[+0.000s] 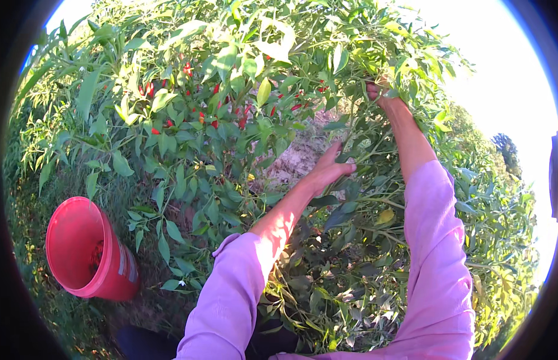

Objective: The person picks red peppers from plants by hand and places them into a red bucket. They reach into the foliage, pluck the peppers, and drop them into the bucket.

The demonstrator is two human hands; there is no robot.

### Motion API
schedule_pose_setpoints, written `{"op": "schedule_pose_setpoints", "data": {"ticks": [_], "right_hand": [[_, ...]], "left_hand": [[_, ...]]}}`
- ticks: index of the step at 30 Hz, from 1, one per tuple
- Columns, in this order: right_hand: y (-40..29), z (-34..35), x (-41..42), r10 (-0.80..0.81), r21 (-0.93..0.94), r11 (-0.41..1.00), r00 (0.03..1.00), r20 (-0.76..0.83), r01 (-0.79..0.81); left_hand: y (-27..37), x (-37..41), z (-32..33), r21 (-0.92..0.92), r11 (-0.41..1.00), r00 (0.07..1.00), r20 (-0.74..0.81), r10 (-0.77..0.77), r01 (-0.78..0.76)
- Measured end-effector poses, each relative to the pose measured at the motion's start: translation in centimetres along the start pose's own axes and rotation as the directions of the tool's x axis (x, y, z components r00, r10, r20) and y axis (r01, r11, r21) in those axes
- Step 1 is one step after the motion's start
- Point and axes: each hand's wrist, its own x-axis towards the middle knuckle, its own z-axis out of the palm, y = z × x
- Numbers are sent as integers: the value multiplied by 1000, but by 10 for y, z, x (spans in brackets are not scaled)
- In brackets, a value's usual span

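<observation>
Both my arms, in rolled-up purple sleeves, reach into leafy pepper plants. My left hand [331, 167] is at the middle, thumb and fingers apart around or beside green stems; leaves cover part of it, and no pepper shows in it. Higher up to the right, my right hand [379, 91] is among the leaves, its fingers mostly hidden, so what it touches cannot be told. Small red chili peppers [242, 120] hang in the foliage to the left of my hands. A red plastic bucket [113, 270] stands tilted at the lower left, with something dark and reddish low inside.
Dense pepper foliage [171, 148] surrounds both arms. Dry ground [288, 164] shows between the stems. Branches [382, 200] cross below my right forearm, one near a yellow leaf [385, 216]. A dark tree [506, 150] stands far off at the right under bright sky.
</observation>
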Motion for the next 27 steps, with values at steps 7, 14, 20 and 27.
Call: {"op": "schedule_pose_setpoints", "data": {"ticks": [7, 14, 20, 27], "right_hand": [[-13, -46, 16, -73, 103, 994, 915, 398, 34], [-8, -18, 5, -359, -857, 177, 843, 401, 483], [3, -17, 16, -307, -370, 886, 952, -16, 280], [-36, -41, 13, -538, -869, -352, 684, 492, 348]], "left_hand": [[6, 2, 15, -14, 1000, 999, 32, 9, -8], [-8, 4, 5, -30, 999, 999, 26, 28, -27], [-9, 5, 9, -20, 999, 998, 49, 47, -46], [-8, 7, 15, 153, 986, 997, 46, 57, -63]]}}
